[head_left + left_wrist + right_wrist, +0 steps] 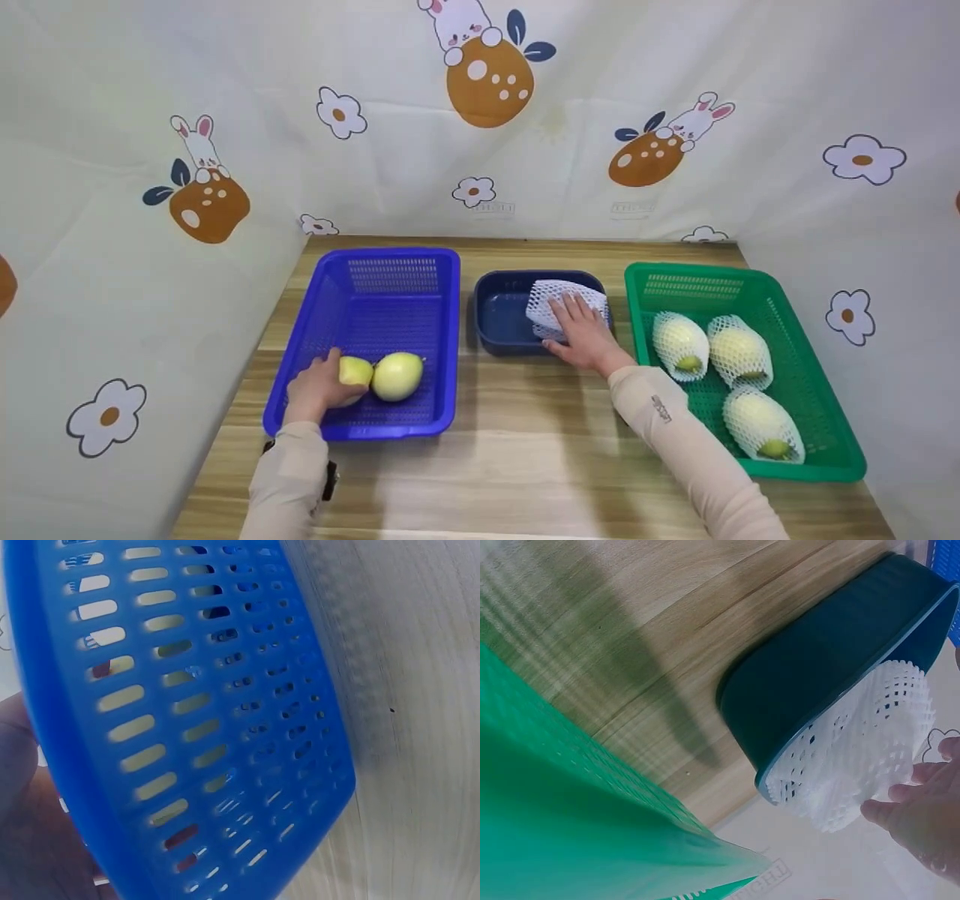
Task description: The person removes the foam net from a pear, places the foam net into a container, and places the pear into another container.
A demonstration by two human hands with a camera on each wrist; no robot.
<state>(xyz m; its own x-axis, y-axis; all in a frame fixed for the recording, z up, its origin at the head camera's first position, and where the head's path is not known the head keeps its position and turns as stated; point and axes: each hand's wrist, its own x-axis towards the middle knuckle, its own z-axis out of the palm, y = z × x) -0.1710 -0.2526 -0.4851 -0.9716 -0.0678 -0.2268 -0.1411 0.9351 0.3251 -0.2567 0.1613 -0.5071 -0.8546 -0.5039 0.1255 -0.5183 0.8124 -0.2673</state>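
Observation:
In the head view my left hand (pixel 315 390) reaches into the blue basket (pixel 382 319), its thumb and fingers round a yellow-green fruit (pixel 355 370). A second yellow-green fruit (pixel 398 376) lies just to the right of it. Seen from the left wrist, the basket wall (pixel 202 765) covers most of that hand. My right hand (pixel 585 334) lies with extended fingers over white foam netting (pixel 555 292) in a small navy box (pixel 501 319). The right wrist view has those fingertips (pixel 879 811) at the edge of the netting, which sticks out above the rim.
A green basket (pixel 795 360) stands on the right, under my right forearm's outer side, with three fruits (pixel 681 346) in foam nets inside. All the containers sit on a wood-grain table (pixel 510 465). Printed cloth (pixel 390 172) hangs behind and along both sides.

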